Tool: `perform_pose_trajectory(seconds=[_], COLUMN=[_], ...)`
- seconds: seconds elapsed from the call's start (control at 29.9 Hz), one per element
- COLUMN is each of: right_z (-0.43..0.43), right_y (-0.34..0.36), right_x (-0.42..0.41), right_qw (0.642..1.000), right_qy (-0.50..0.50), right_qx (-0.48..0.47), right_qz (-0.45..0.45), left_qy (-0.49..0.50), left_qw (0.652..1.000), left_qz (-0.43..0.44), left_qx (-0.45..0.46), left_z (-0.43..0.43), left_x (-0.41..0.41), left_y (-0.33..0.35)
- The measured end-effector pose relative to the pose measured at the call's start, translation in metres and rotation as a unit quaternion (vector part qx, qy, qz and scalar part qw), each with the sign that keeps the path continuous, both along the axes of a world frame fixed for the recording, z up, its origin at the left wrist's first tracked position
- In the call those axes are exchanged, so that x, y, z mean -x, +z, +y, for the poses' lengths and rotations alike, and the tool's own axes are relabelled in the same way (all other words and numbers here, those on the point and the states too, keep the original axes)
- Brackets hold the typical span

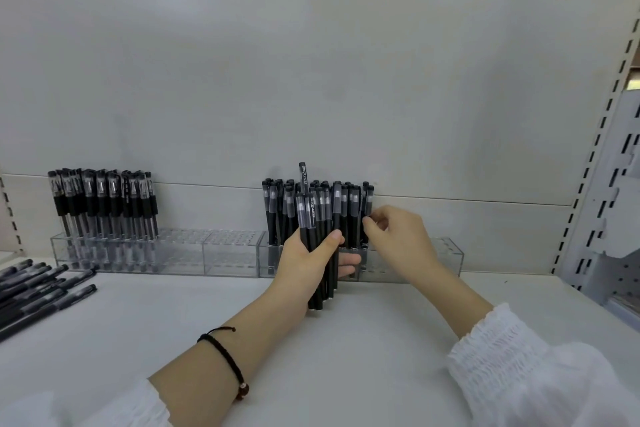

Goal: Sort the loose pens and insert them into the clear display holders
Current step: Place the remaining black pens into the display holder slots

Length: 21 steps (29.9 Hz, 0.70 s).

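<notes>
My left hand (pixel 306 262) grips an upright bundle of black pens (pixel 320 239) in front of the right clear holder (pixel 446 255). Several black pens (pixel 348 208) stand in that holder behind the bundle. My right hand (pixel 398 236) pinches the barrel of one black pen (pixel 367 204) at the right end of that group, standing in the holder. The left clear holder (pixel 207 251) carries several pens with clear barrels (pixel 104 204) at its left end. Loose black pens (pixel 38 286) lie on the shelf at far left.
A white back panel (pixel 311 80) rises behind the holders. A slotted metal upright (pixel 595 163) and white brackets (pixel 620 211) stand at the right. The white shelf surface (pixel 346 357) stretches in front of the holders, under my forearms.
</notes>
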State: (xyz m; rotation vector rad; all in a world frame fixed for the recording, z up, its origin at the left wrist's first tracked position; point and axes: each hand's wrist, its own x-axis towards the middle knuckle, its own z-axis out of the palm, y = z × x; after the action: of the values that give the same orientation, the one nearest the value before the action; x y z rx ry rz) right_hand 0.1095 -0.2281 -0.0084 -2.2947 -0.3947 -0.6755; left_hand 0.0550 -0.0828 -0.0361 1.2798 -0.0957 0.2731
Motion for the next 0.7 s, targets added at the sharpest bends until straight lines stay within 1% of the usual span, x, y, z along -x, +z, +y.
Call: perform_pose_trajectory(seconds=[0.13, 0.23, 0.3, 0.37, 0.43, 0.5, 0.7], right_z=[-0.006, -0.002, 0.003, 0.008, 0.011, 0.013, 0.005], right_y=[0.0, 0.001, 0.002, 0.003, 0.003, 0.004, 0.013], right_x=[0.003, 0.01, 0.016, 0.02, 0.022, 0.023, 0.017], right_qw=[0.996, 0.989, 0.986, 0.986, 0.985, 0.98, 0.963], right_qy=[-0.008, 0.027, 0.05, 0.074, 0.105, 0.129, 0.103], right_qx=[-0.082, -0.137, -0.15, -0.142, -0.134, -0.148, -0.248], right_qz=[-0.03, -0.053, -0.06, -0.047, -0.007, 0.029, 0.003], left_qy=[-0.02, -0.044, -0.05, -0.049, -0.046, -0.047, -0.047], left_qw=[1.0, 0.998, 0.998, 0.998, 0.999, 0.999, 0.999], left_qz=[-0.003, -0.007, -0.01, -0.015, -0.02, -0.019, 0.007], left_qx=[0.024, 0.036, 0.035, 0.023, -0.002, -0.018, 0.006], left_z=[0.0, -0.001, -0.001, 0.0, 0.001, 0.001, 0.001], left_x=[0.001, 0.003, 0.004, 0.003, 0.003, 0.002, 0.0], left_y=[0.0, 0.001, 0.001, 0.001, 0.0, -0.002, -0.004])
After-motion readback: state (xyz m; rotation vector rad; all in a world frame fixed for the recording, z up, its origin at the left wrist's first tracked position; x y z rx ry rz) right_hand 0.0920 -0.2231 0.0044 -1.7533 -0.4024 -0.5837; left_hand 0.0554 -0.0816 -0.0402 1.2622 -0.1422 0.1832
